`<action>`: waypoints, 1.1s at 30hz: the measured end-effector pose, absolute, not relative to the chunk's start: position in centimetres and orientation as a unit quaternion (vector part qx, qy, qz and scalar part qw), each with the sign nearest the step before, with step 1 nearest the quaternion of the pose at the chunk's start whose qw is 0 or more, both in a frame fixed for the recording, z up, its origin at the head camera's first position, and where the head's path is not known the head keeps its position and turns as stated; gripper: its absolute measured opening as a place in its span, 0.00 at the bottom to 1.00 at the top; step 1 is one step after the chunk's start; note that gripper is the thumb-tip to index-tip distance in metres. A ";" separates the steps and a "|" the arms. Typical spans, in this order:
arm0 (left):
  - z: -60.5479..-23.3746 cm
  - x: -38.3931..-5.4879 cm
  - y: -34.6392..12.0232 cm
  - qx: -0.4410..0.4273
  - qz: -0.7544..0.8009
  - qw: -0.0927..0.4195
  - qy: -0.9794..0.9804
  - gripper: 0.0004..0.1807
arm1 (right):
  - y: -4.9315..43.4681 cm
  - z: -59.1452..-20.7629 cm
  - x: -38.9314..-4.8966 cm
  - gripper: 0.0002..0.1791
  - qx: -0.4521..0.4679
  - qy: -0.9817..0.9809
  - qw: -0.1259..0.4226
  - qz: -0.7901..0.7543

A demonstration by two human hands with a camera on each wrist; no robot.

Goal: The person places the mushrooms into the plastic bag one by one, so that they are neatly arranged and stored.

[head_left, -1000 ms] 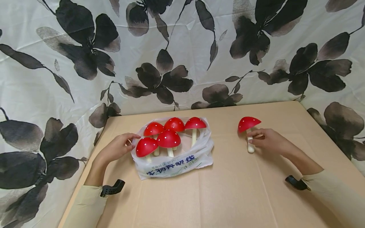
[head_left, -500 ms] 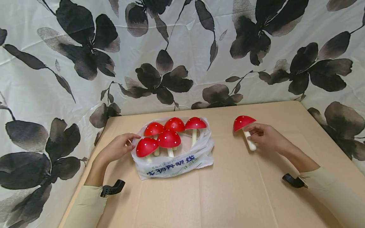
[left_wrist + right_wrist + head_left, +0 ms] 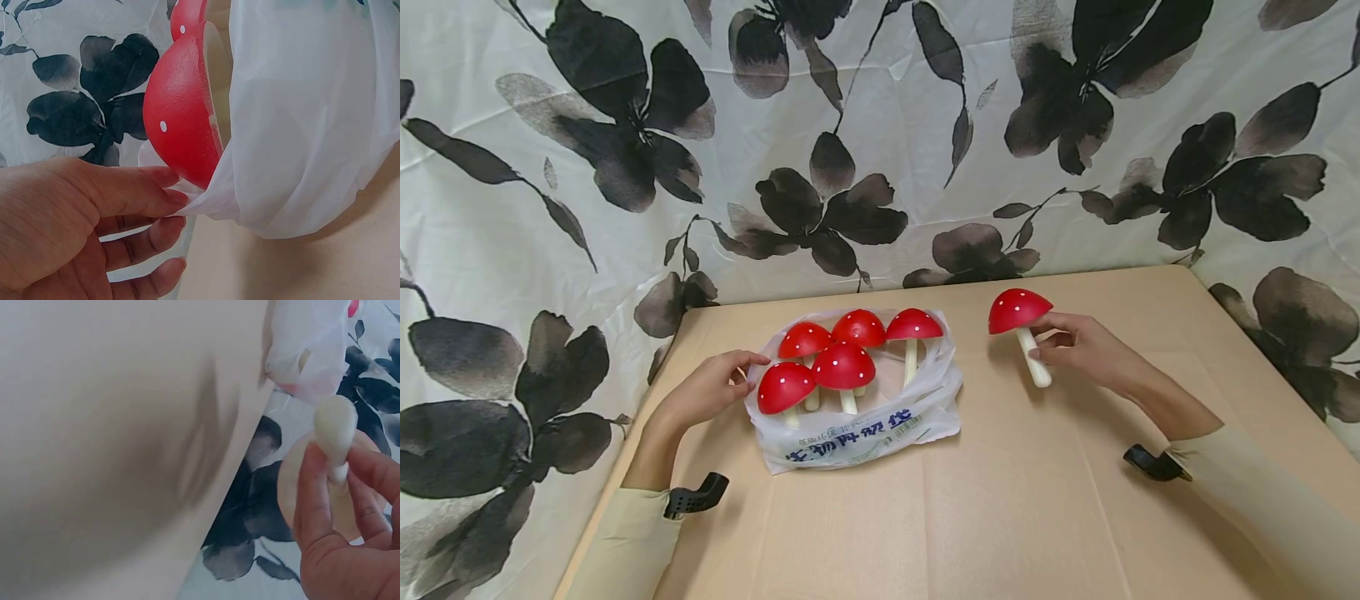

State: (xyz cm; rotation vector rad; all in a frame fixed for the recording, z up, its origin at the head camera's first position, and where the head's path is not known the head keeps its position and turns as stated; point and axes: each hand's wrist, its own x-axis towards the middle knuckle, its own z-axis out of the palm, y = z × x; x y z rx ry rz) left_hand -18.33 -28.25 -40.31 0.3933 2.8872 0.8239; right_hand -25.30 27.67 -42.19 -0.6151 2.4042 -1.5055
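Note:
A white plastic bag (image 3: pixel 850 446) with blue print lies with its mouth spread around several toy mushrooms (image 3: pixel 844 364), red-capped with white dots and pale stems. At the bag's left rim, my left hand (image 3: pixel 713 387) pinches the plastic between thumb and finger; the left wrist view shows this pinch beside a red cap (image 3: pixel 181 112). To the right of the bag, my right hand (image 3: pixel 1081 348) grips another toy mushroom (image 3: pixel 1019 312) by its stem, tilted with the cap up and to the left. In the right wrist view the fingers surround its pale stem (image 3: pixel 335 428).
Everything rests on or above a light tan table (image 3: pixel 1000 500). A white cloth with dark flowers (image 3: pixel 880 150) hangs behind the table's back edge. Each wrist wears a black camera mount, such as the left one (image 3: pixel 697 495).
My right hand has lifted the toy mushroom and carried it left toward the bag, its stem tilting on the way. The left hand and the bag stay in place.

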 end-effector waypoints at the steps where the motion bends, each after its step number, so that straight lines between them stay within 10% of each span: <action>1: -40.3 -18.3 -28.3 0.130 0.271 0.057 0.952 0.21 | 27.4 -42.0 -25.3 0.20 -0.212 0.820 0.120 -0.519; 33: -40.2 -18.1 -28.9 0.142 0.272 0.061 0.950 0.22 | 15.6 -39.5 -26.0 0.19 -0.290 0.773 0.116 -0.552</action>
